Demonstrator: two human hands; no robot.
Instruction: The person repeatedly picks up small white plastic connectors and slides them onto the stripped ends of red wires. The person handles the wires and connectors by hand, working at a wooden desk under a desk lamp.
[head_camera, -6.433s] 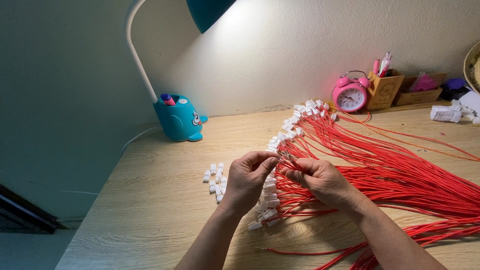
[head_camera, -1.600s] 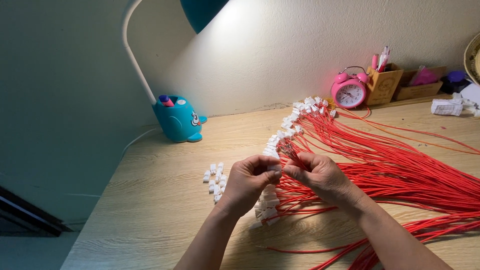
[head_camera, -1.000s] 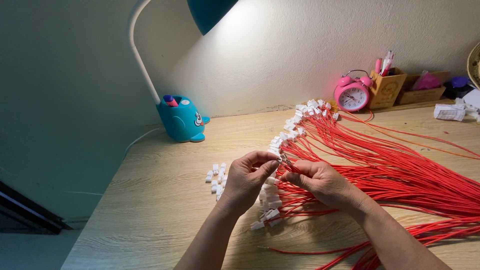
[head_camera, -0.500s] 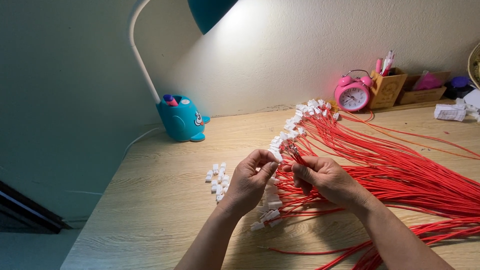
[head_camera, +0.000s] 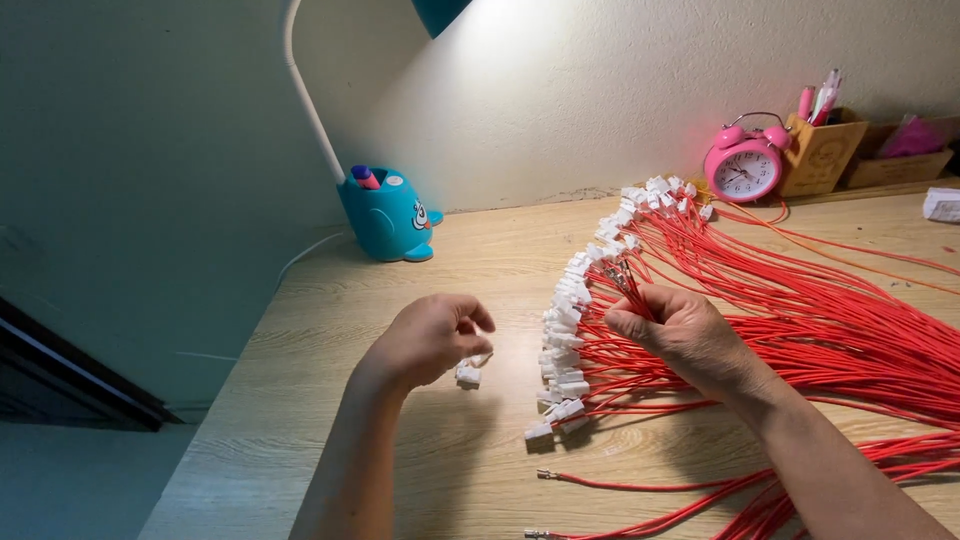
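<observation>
Hands apart over bench (head_camera: 330, 330), bare wood between them and toward left edge.
L hand (head_camera: 430, 340) curled over loose white connectors (head_camera: 468, 375), grip unclear; R hand (head_camera: 680, 330) pinches red wires (head_camera: 800, 310); 1 clock (head_camera: 745, 165), 1 lamp (head_camera: 390, 215).

Home desk: lamp (head_camera: 390, 215), pink alarm clock (head_camera: 745, 168), pen holder (head_camera: 822, 150).

The left hand (head_camera: 428, 338) hides most loose white connectors (head_camera: 468, 374), perhaps grasping one.
</observation>
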